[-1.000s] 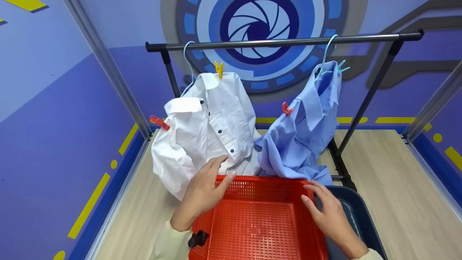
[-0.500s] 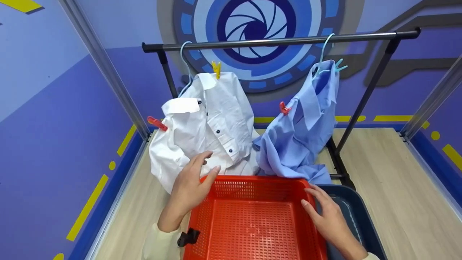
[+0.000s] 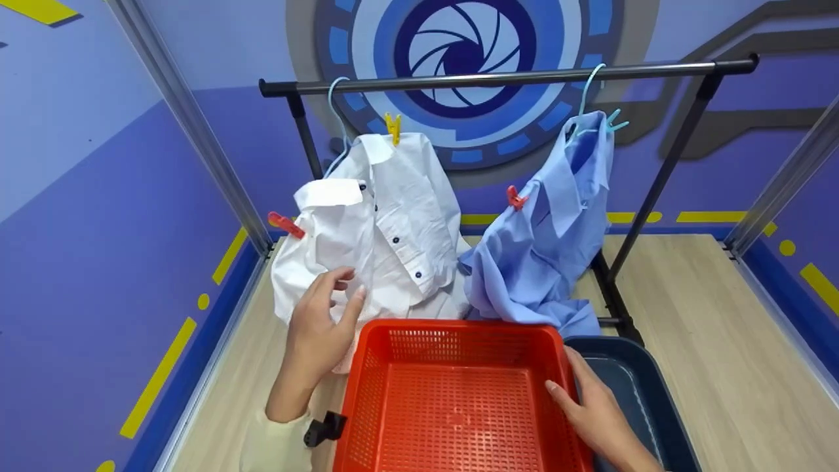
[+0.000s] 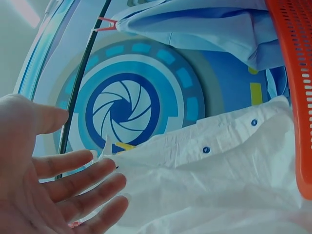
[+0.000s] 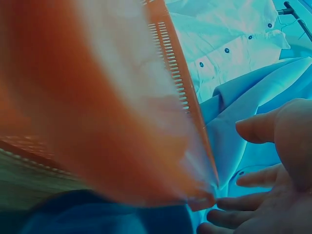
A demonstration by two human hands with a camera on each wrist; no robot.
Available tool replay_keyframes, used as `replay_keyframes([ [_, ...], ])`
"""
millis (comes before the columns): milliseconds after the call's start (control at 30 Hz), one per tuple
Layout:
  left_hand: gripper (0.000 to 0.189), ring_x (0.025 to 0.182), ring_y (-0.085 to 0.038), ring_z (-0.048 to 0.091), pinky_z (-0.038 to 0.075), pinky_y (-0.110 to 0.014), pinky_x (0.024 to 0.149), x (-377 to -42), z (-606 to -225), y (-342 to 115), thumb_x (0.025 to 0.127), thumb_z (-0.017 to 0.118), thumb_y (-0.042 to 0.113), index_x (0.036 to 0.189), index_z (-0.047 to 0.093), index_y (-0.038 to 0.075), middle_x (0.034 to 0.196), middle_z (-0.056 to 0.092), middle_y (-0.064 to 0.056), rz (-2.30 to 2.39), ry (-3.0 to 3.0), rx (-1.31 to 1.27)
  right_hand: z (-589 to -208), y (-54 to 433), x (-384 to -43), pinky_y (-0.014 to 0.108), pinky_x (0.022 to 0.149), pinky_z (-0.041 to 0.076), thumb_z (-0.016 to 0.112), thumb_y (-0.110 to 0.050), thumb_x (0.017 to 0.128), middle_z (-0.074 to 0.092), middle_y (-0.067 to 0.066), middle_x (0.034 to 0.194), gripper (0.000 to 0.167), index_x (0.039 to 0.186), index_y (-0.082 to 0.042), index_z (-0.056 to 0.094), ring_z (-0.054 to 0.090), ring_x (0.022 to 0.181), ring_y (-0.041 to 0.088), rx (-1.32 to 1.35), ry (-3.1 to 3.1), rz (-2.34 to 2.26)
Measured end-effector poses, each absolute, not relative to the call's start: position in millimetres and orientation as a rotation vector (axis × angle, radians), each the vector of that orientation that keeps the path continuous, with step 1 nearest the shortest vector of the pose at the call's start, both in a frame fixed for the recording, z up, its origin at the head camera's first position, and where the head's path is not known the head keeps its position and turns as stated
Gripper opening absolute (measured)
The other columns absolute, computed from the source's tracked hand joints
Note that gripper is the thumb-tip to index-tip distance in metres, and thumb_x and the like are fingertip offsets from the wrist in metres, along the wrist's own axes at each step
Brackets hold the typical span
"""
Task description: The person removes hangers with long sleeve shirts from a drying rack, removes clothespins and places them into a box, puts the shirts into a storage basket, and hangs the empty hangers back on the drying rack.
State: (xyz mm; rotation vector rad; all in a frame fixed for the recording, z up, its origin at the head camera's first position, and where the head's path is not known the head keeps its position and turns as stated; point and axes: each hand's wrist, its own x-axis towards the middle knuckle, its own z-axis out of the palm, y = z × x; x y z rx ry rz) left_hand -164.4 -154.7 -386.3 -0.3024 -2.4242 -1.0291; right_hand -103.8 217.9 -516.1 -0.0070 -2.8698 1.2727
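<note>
A red plastic basket (image 3: 459,400) with a perforated floor stands at the front in the head view, nothing lying in it. My left hand (image 3: 321,331) hovers left of its rim, before the white shirt (image 3: 409,210), holding nothing. Its fingers (image 4: 87,180) are loosely spread in the left wrist view. At the basket's right rim is my right hand (image 3: 596,403), thumb over the inner side and fingers along the outside. In the right wrist view its fairly straight fingertips lie right at the basket's corner. A light blue shirt (image 3: 537,242) hangs behind the basket.
A black clothes rack (image 3: 485,80) spans the back, holding both shirts on light blue hangers. A yellow clothespin (image 3: 393,128) and a red clothespin (image 3: 286,224) clip the white shirt; another red clothespin (image 3: 516,197) clips the blue one. A dark tub (image 3: 632,373) sits partly behind the basket's right side.
My left hand has moved left, from over the basket's back left corner to outside its rim. My right hand has slid slightly nearer along the right rim. Shirts and basket stay about where they were.
</note>
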Motion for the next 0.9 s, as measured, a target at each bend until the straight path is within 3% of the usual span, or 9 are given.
replay_keyframes([
  [267, 0.025, 0.092, -0.016, 0.063, 0.055, -0.038, 0.075, -167, -384, -165, 0.091, 0.065, 0.019, 0.113, 0.064, 0.007, 0.101, 0.068, -0.005, -1.028, -2.323, -0.249, -526, 216, -102, 0.055, 0.096, 0.047, 0.062, -0.020, 0.093, 0.029, 0.024, 0.154, 0.077, 0.154, -0.007, 0.017, 0.047, 0.128, 0.040, -0.052, -2.930, 1.353],
  [667, 0.023, 0.094, -0.019, 0.062, 0.052, -0.038, 0.079, -173, -375, -176, 0.091, 0.063, 0.015, 0.111, 0.064, 0.003, 0.101, 0.068, -0.008, -1.081, -2.239, -0.169, -538, 213, -98, 0.061, 0.107, 0.034, 0.059, -0.004, 0.092, 0.014, 0.027, 0.158, 0.082, 0.154, -0.001, 0.005, 0.030, 0.139, 0.046, -0.044, -2.926, 1.357],
  [900, 0.023, 0.093, -0.019, 0.063, 0.050, -0.030, 0.078, -178, -371, -183, 0.092, 0.063, 0.015, 0.110, 0.064, 0.002, 0.101, 0.069, -0.009, -1.064, -2.194, -0.135, -544, 210, -96, 0.060, 0.109, 0.030, 0.056, 0.003, 0.091, 0.014, 0.027, 0.158, 0.080, 0.153, 0.000, 0.006, 0.027, 0.140, 0.046, 0.026, -2.877, 1.329],
])
